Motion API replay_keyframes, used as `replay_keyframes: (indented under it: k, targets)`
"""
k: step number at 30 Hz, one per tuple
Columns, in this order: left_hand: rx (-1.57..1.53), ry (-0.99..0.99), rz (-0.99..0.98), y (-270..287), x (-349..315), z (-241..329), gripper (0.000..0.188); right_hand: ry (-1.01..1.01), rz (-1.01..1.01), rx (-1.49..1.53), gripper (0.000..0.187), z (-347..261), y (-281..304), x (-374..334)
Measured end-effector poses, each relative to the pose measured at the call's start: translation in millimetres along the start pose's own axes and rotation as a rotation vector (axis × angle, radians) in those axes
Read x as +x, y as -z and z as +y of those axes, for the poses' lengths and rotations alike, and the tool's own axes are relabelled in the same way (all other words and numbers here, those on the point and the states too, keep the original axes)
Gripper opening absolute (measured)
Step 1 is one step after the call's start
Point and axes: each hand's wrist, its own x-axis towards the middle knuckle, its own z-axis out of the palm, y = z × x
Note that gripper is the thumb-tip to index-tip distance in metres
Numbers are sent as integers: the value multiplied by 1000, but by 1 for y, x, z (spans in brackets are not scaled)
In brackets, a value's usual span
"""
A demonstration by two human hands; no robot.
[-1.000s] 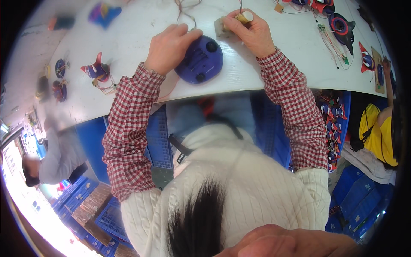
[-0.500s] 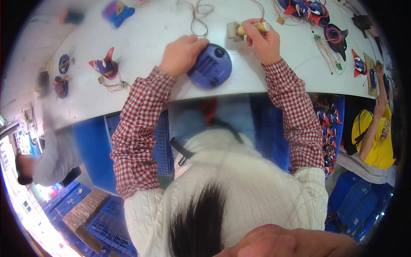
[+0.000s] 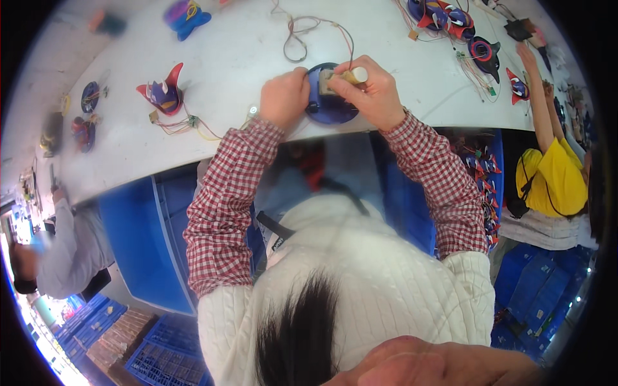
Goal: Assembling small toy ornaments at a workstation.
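A blue round plastic base lies on the white table in front of me. My left hand is closed at its left edge, thumb and fingers pressed against the rim. In my right hand is a block-headed tool, with a grey head and a pale yellow, round-ended handle. The grey head is over the upper part of the base; whether it touches the surface I cannot tell. My right fingers wrap the handle and hide part of it. A thin cord runs up from beside the tool.
At left on the white table sits a red-and-purple toy part with loose wires and a small circuit board. Several similar toy parts lie at upper right. A blue crate stands below the table. A person in yellow works at right.
My right hand has moved left and brought the tool's grey head over the blue base. My left hand has shifted slightly right and down, and the base has moved right.
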Motion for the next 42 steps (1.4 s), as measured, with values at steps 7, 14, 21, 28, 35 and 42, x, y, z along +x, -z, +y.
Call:
replay_keyframes:
  k: [7, 14, 21, 28, 35, 42]
  targets:
    - [-67, 41, 107, -9, -5, 3, 19, 88, 2, -270, 22, 0, -14, -10]
    - [-66, 22, 168, -17, -8, -3, 17, 185, -1, -331, 23, -2, -18, -14]
    - [-56, 49, 155, -18, -9, -2, 14, 147, -110, -444, 21, -10, -22, -14]
    - [-85, 75, 95, -5, -10, -3, 19, 35, -231, -348, 20, 2, -19, 2]
    - [-75, 17, 161, 45, -41, -28, 35, 50, -117, -282, 24, 9, -14, -6]
    - [87, -96, 82, 55, -69, -70, 24, 149, 178, -230, 39, -17, -7, -22]
